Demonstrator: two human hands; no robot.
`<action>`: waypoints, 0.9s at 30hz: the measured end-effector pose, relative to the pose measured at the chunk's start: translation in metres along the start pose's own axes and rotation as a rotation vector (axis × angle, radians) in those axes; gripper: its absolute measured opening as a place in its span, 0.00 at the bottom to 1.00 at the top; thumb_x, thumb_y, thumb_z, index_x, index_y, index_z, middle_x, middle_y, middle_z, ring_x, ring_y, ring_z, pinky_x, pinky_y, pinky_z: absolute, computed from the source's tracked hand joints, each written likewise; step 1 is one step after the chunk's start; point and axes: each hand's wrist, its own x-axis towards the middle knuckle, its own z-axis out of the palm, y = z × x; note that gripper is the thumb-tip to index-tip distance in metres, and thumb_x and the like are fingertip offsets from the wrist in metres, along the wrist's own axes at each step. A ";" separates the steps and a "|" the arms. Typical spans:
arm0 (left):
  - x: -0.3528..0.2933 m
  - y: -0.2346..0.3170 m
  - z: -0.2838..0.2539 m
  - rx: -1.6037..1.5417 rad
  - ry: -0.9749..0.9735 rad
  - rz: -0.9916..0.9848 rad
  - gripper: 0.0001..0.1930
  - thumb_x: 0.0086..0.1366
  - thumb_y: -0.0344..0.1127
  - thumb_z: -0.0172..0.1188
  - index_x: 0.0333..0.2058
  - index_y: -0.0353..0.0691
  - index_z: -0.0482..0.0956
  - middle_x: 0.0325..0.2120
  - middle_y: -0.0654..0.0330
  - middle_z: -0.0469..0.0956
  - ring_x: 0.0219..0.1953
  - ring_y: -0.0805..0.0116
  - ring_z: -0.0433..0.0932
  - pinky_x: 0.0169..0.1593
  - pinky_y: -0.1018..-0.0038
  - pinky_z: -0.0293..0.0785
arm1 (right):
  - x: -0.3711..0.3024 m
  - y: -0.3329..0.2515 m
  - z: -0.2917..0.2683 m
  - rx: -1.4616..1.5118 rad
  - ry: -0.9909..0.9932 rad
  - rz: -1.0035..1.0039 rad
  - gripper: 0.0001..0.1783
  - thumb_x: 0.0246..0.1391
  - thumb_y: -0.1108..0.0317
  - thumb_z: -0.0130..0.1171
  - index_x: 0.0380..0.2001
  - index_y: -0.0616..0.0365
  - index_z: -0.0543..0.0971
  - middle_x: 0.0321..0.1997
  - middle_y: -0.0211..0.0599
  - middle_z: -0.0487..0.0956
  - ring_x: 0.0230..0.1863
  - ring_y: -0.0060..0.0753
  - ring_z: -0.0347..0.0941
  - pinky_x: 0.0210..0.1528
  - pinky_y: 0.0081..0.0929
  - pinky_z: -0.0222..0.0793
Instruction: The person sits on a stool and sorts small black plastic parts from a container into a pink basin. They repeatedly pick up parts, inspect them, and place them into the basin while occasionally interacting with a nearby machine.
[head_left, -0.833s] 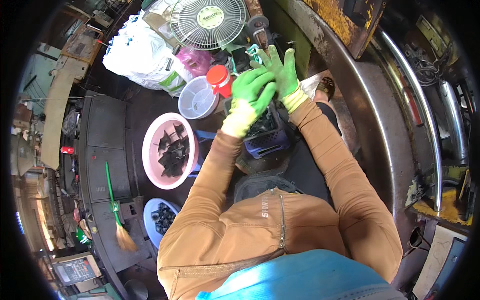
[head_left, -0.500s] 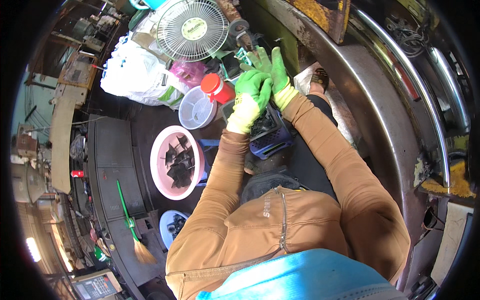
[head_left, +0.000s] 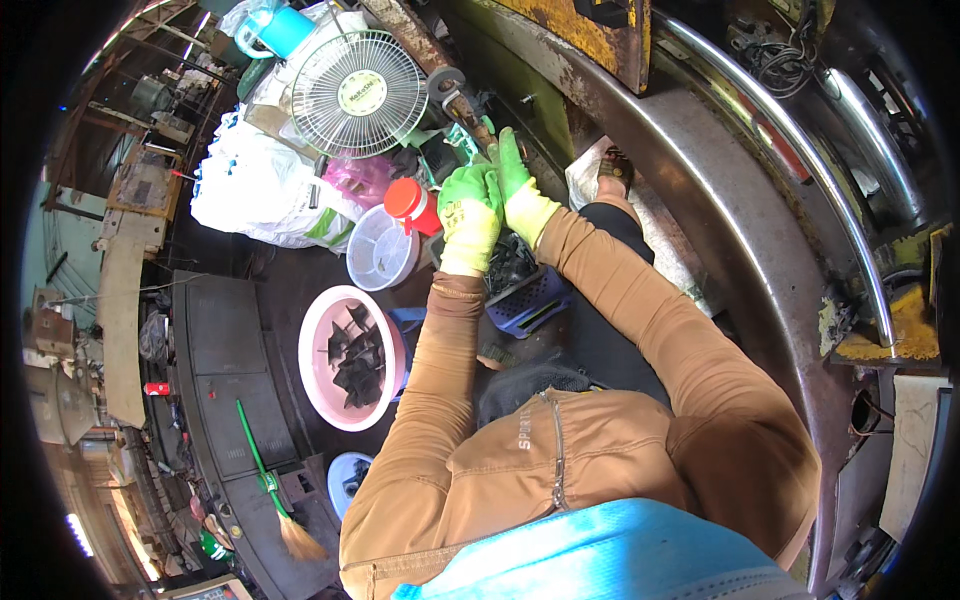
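I wear green work gloves with yellow cuffs on both hands. My left hand [head_left: 468, 208] has its back turned up and its fingers curled, right beside the other hand; whatever those fingers hold, if anything, is hidden. My right hand [head_left: 520, 185] points away from me with its fingers stretched out. Below both hands, close to my lap, sits a blue-purple plastic basket [head_left: 532, 308] with dark parts [head_left: 512, 268] in it. Left of my left hand stands a red lidded container [head_left: 410, 203], next to a whitish plastic basket [head_left: 383, 250].
A pink basin [head_left: 312, 365] holds several black angular pieces [head_left: 357, 362]. Behind it are a white bag [head_left: 262, 190] and a round fan [head_left: 358, 95]. A curved metal machine edge [head_left: 700, 170] runs along the right. A green-handled broom [head_left: 262, 462] lies on the left.
My hands have drawn nearer to me and a little left. My left hand no longer lies across the right palm, and the right fingers, spread before, are now closer together. The whole view has shifted slightly.
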 end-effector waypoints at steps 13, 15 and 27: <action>-0.017 -0.012 -0.020 -0.855 -0.391 -0.329 0.11 0.70 0.34 0.51 0.41 0.33 0.78 0.31 0.60 0.78 0.31 0.73 0.74 0.36 0.74 0.71 | -0.016 -0.016 0.009 -0.114 -0.203 -0.033 0.48 0.60 0.33 0.45 0.74 0.42 0.41 0.77 0.44 0.43 0.75 0.54 0.42 0.73 0.44 0.41; -0.015 -0.011 -0.008 -0.742 -0.317 -0.379 0.09 0.67 0.34 0.54 0.35 0.35 0.79 0.27 0.50 0.79 0.28 0.61 0.77 0.35 0.67 0.72 | -0.013 -0.011 0.006 -0.083 -0.150 -0.038 0.48 0.60 0.32 0.45 0.74 0.41 0.43 0.77 0.45 0.44 0.74 0.55 0.44 0.72 0.44 0.43; -0.014 -0.015 -0.012 -0.694 -0.383 -0.333 0.11 0.70 0.35 0.52 0.40 0.33 0.78 0.31 0.57 0.80 0.34 0.70 0.77 0.39 0.72 0.73 | -0.012 -0.019 0.005 -0.223 -0.117 0.147 0.53 0.54 0.27 0.49 0.73 0.46 0.48 0.78 0.43 0.43 0.75 0.44 0.42 0.72 0.39 0.43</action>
